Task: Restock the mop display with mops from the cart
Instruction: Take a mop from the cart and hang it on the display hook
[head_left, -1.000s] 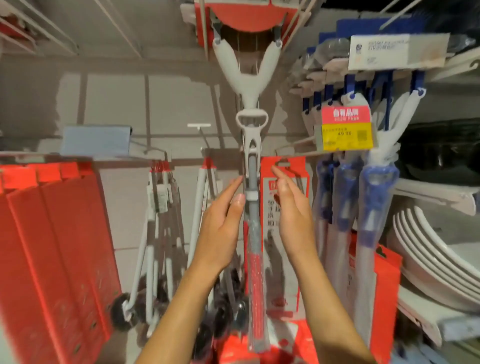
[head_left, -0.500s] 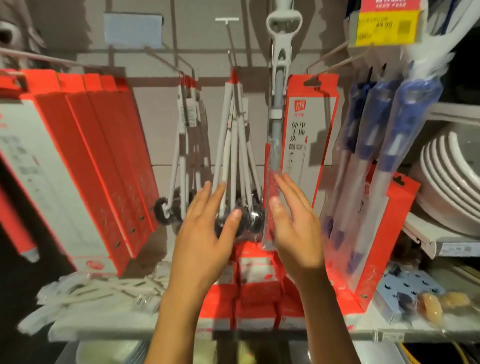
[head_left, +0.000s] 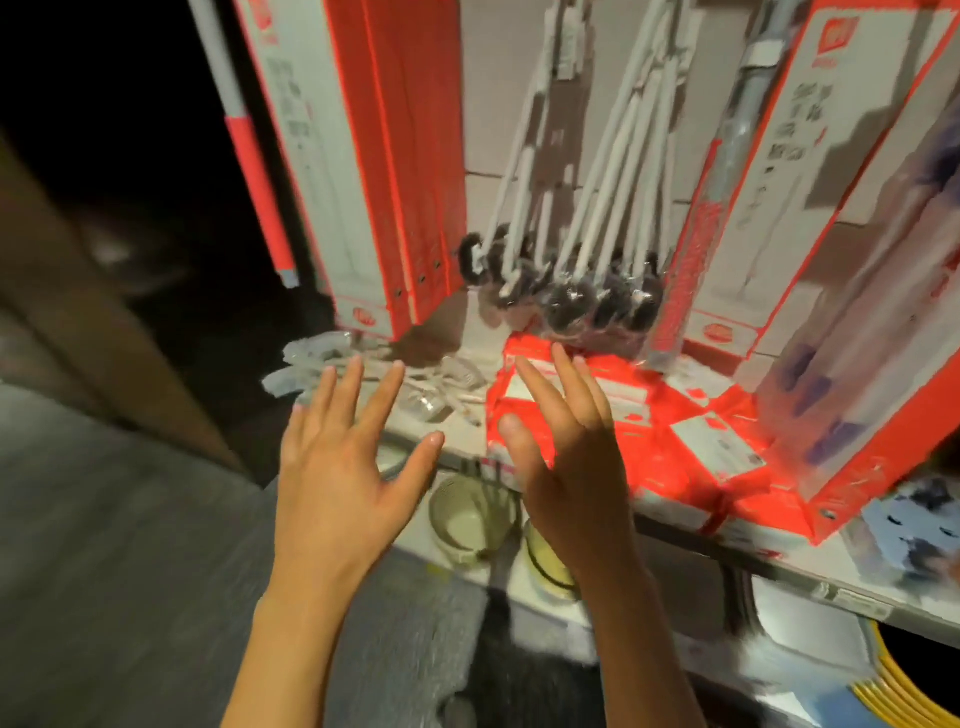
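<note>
My left hand (head_left: 345, 467) and my right hand (head_left: 569, 457) hover side by side in front of the shelf edge (head_left: 779, 566), fingers spread, holding nothing. The grey-and-red mop in its clear wrap (head_left: 696, 228) hangs on the display above and to the right of my right hand, apart from it. Tall red-and-white mop boxes (head_left: 363, 171) stand at the left, and another box (head_left: 769, 171) hangs right of the mop. A bunch of white-handled brushes with black heads (head_left: 582, 260) hangs between them.
Flat red packets (head_left: 670, 431) lie on the shelf under my right hand. Clear-wrapped white items (head_left: 332, 358) lie left of them. Bowls (head_left: 467, 519) sit on the lower shelf. A brown panel (head_left: 78, 291) rises at the left. A red-and-white pole (head_left: 249, 156) leans there.
My view has swung down and left. Both hands let go of the hanging mop's handle and dropped below it, away from the display, fingers spread.
</note>
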